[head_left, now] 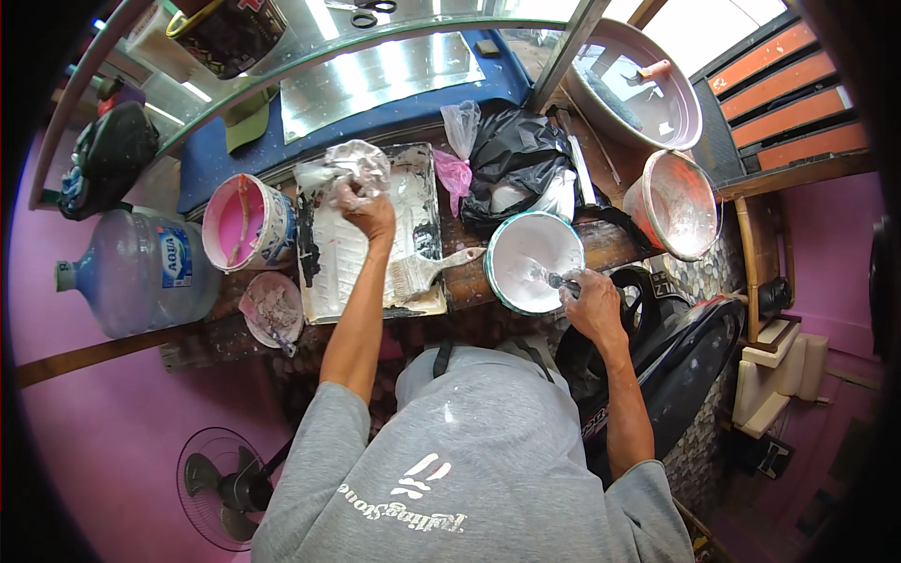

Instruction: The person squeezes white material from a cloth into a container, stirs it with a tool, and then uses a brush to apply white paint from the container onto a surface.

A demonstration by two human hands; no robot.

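Note:
My left hand (364, 199) is closed on a crumpled, white-smeared plastic bag (361, 158) over the far part of a paint tray (324, 253). The tray is black-edged and coated in white. A wide paintbrush (422, 272) lies across its near right corner, its pale handle pointing right. My right hand (593, 308) grips the dark handle of a putty knife (563, 282) at the right rim of a white bucket (502, 296) with a green edge. The knife's end reaches into the bucket, where white material partly hides it.
A pink-lined paint pail (272, 211), a small bowl of white scraps (275, 310) and a large water bottle (141, 272) stand left. Behind the bucket sit black plastic bags (516, 150). Farther right are a smeared bucket (678, 206) and a water basin (690, 108). A glass shelf edge (375, 42) overhangs.

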